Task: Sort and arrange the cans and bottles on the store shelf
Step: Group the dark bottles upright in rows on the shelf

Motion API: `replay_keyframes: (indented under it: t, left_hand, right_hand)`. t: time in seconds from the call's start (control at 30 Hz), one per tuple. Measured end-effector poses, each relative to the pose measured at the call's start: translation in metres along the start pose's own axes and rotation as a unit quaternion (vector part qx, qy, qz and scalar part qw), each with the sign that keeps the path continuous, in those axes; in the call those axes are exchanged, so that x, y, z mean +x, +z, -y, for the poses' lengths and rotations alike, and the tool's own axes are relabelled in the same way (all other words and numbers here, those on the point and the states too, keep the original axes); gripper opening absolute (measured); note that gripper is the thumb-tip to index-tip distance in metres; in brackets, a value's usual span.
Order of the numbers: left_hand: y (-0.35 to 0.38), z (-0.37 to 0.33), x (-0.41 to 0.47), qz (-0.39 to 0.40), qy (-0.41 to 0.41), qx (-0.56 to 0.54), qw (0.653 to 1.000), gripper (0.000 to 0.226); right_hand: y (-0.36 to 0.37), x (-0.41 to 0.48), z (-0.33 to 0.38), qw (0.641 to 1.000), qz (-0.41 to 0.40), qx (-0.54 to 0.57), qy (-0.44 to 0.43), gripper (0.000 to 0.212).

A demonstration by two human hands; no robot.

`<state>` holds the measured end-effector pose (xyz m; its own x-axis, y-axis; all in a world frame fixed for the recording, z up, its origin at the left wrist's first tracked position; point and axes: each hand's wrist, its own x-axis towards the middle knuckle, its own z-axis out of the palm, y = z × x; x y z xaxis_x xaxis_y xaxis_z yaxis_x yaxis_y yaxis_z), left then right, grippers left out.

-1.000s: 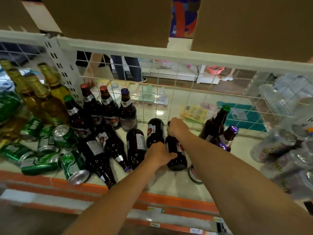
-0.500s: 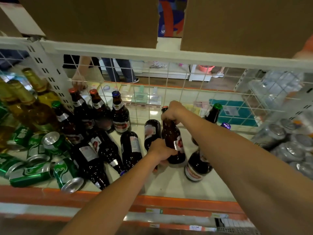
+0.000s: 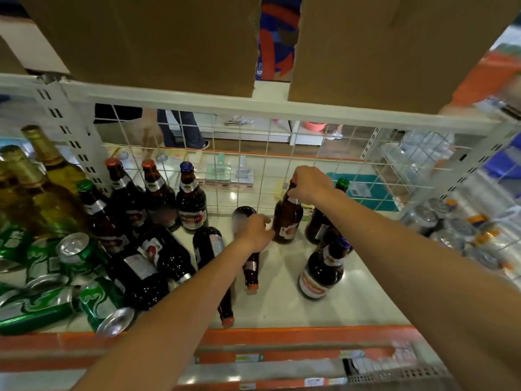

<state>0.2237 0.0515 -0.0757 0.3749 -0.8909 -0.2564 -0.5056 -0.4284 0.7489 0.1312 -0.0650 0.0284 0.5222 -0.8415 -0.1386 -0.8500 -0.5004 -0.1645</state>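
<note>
Cans left on shelf; lying bottles centre; upright bottle right of them; wire grid behind.

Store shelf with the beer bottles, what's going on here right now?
A person is sorting beer bottles. The right hand grips the neck of a standing brown bottle near the wire back panel. The left hand is over a dark bottle lying on its side; its grip is unclear. Other bottles and green cans lie toppled to the left.
</note>
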Motion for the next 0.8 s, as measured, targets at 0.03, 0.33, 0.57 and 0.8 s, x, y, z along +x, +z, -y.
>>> replay_keyframes:
  t: [0.03, 0.33, 0.57, 0.8]
  left_hand:
    - [-0.006, 0.006, 0.000, -0.010, 0.014, 0.036, 0.999, 0.042]
    - [-0.046, 0.050, -0.017, 0.087, 0.113, 0.266, 0.953, 0.047]
    - [-0.047, 0.060, -0.015, 0.069, 0.140, 0.264, 0.952, 0.051]
    - [-0.043, 0.069, -0.009, 0.029, 0.159, 0.251, 0.954, 0.056]
  right_hand:
    - [0.001, -0.001, 0.001, 1.000, -0.009, 0.001, 0.002, 0.035]
    - [0.069, -0.060, 0.041, 0.997, 0.044, -0.033, -0.048, 0.017]
    - [0.161, -0.096, 0.048, 0.930, 0.173, 0.301, 0.118, 0.024]
    - [0.129, -0.090, 0.050, 0.966, 0.143, 0.198, 0.080, 0.017]
